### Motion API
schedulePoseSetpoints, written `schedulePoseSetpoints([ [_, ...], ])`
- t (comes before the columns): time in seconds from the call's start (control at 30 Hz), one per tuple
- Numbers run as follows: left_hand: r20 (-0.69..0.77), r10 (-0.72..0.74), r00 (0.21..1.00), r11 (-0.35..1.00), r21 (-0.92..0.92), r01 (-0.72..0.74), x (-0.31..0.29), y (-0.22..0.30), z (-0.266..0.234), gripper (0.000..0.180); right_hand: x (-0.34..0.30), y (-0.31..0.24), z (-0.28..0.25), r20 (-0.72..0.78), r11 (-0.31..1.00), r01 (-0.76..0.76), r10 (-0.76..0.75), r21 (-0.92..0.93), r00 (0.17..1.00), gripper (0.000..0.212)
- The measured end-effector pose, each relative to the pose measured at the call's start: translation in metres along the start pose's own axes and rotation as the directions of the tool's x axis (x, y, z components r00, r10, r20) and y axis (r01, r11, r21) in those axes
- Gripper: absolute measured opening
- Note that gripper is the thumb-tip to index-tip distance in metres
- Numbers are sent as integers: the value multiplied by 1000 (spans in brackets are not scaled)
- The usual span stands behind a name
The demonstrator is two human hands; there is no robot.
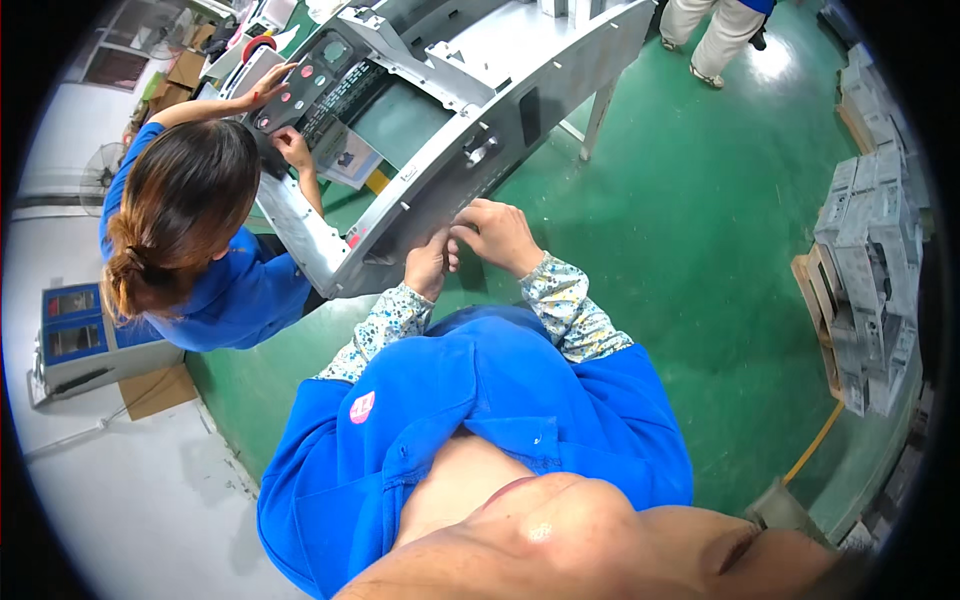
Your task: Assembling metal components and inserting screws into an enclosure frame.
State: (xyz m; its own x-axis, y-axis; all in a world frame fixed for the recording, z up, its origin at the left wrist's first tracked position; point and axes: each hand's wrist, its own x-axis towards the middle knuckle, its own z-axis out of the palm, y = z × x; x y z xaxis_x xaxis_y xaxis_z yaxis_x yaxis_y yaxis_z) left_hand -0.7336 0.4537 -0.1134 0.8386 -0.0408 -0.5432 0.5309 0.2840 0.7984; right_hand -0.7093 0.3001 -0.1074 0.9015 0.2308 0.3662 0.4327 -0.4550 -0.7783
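My left hand [427,266] and my right hand [500,236] meet in front of my chest, fingertips close together. Both have curled, pinching fingers; anything between them is too small or too hidden to name. Just beyond them stands a large grey metal housing [425,215], its long side panel facing me. A black cut-out and a metal latch-like fitting [481,150] show on that panel. Through its open frame I see a dark panel with round red and white marks [307,84]. Patterned sleeve covers wrap both my forearms.
At my left a co-worker in blue [225,290] has both hands on the dark panel. Stacked grey parts [870,250] stand on wooden pallets [818,300] at the right. Another person's legs [705,40] show at the far side. A blue-framed cabinet [75,325] is at the left.
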Motion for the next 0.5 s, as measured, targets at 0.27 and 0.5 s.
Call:
schedulePoseSetpoints([
  [0.27, 25, -23, 999, 999, -45, 24, -10, -3, -6, 30, 43, 65, 24, -417, 937, -328, 250, -124, 874, 14],
  [0.5, 73, -41, 996, 999, -3, 42, -17, -11, -19, 32, 65, 81, 39, -484, 891, -432, 319, -140, 815, 13],
])
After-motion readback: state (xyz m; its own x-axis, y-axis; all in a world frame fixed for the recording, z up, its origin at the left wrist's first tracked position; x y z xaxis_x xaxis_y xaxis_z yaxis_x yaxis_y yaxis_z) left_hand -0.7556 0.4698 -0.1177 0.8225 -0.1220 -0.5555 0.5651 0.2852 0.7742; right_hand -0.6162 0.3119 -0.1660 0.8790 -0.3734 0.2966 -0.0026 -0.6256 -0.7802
